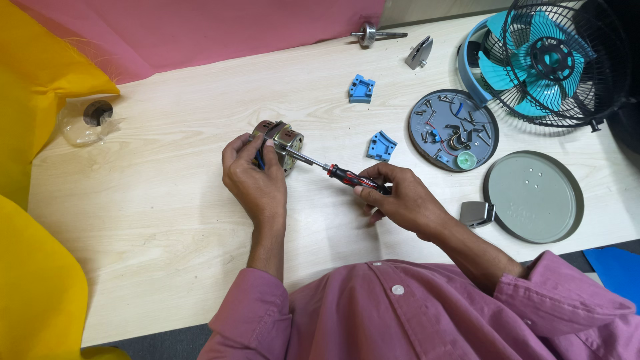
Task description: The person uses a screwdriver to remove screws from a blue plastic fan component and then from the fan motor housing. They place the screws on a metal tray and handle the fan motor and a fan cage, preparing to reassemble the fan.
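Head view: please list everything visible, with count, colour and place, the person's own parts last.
motor: 1, metallic, table centre, gripped by the left hand
screwdriver: 1, red and black handle, tip at the motor
blue brackets: 2, blue, right of the motor
parts tray: 1, grey round, holds screws and small parts
round cover: 1, grey, right edge of the table
fan: 1, black cage, teal blades, top right
grey clip: 1, beside the round cover
shaft piece: 1, metal, top edge
plastic bag: 1, clear, left
table: 1, pale wood
left hand: 1, on the motor
right hand: 1, on the screwdriver handle
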